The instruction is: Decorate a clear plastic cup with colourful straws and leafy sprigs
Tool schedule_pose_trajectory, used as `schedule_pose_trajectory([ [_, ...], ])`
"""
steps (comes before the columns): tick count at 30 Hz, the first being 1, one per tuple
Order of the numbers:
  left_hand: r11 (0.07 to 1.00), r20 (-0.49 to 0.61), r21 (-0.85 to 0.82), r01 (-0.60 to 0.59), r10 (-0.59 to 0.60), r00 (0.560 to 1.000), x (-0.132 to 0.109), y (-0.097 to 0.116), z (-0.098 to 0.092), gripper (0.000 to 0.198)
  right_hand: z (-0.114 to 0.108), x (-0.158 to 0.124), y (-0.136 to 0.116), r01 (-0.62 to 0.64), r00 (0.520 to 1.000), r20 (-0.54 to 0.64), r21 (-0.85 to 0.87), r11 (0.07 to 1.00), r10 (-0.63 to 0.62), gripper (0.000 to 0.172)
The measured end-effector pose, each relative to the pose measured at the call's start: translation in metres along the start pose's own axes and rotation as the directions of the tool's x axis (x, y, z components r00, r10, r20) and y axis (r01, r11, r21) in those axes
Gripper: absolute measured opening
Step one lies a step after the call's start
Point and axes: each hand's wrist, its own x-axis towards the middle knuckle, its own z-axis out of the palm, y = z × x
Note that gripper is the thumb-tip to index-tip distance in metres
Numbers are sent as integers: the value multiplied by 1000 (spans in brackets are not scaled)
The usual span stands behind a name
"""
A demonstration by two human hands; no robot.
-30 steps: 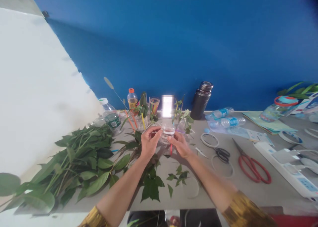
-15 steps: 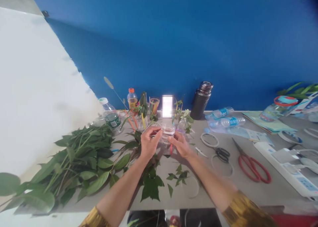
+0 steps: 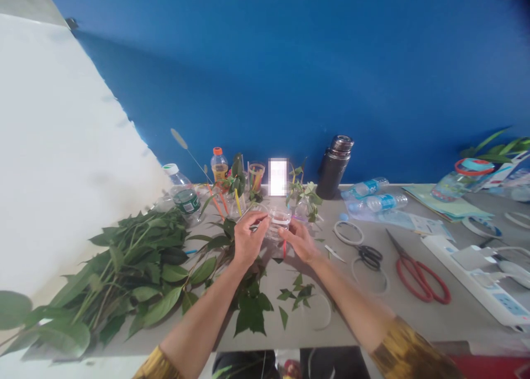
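Observation:
Both hands meet over the grey table around a clear plastic cup wrapped with a white band. My left hand pinches the cup's left rim with thumb and forefinger. My right hand curls around its right side. A red straw or strip hangs below the cup between the hands. Loose green leaves lie under my forearms.
A heap of leafy branches fills the left. Bottles, small cups with straws and sprigs, and a dark flask stand at the back. Black scissors, red scissors, white rings, lying water bottles and a power strip are on the right.
The hands stay on the cup; my left fingers have shifted slightly along its rim. The camera has drifted a little.

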Motion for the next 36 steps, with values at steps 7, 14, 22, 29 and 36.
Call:
schedule_pose_trajectory([
  [7,995,5,60,-84,84,996,-2,-1,0,16,1,0,-4,31,998,-45,-131,991,-37,48],
  [14,996,-20,51,-74,75,997,-1,-3,0,14,4,-2,-6,26,997,-73,-190,982,-40,46],
  [22,997,16,32,-71,70,997,-1,-2,0,16,-1,-2,3,-32,999,-41,-107,994,28,49],
  [29,997,28,55,-50,49,998,1,-1,-4,17,1,-3,-1,-14,1000,-26,-104,994,11,50],
  [36,991,39,67,-119,117,992,3,3,-4,14,1,-2,-6,-29,1000,7,-9,1000,29,52],
])
